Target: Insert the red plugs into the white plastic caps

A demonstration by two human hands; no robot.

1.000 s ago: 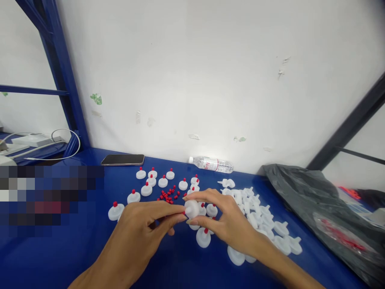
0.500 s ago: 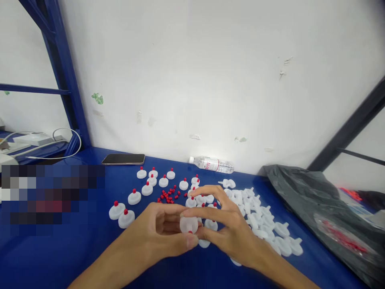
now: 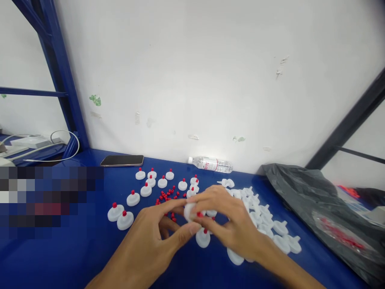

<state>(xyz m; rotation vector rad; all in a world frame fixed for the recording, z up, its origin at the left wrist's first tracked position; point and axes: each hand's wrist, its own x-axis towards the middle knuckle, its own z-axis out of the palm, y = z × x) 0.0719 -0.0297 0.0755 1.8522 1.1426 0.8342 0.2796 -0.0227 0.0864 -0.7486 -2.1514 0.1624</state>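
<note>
Blue table (image 3: pixel 186 269) carries everything; white pieces with red tips stand around the hands, and plain white pieces (image 3: pixel 255 208) lie beside the right forearm. Left hand (image 3: pixel 150 237): fingers and thumb curved in an open C, tips closing on a white piece (image 3: pixel 189 212). Right hand (image 3: pixel 231 210): fingers bent, pinching the same piece from the other side at its red tip (image 3: pixel 199 214). The held piece is off the table, between both hands. Loose red caps (image 3: pixel 168 194) lie beyond the left hand. Versus previous frame: piece sits higher in view, and its tip, then down by the left thumb, now points toward the right hand.
</note>
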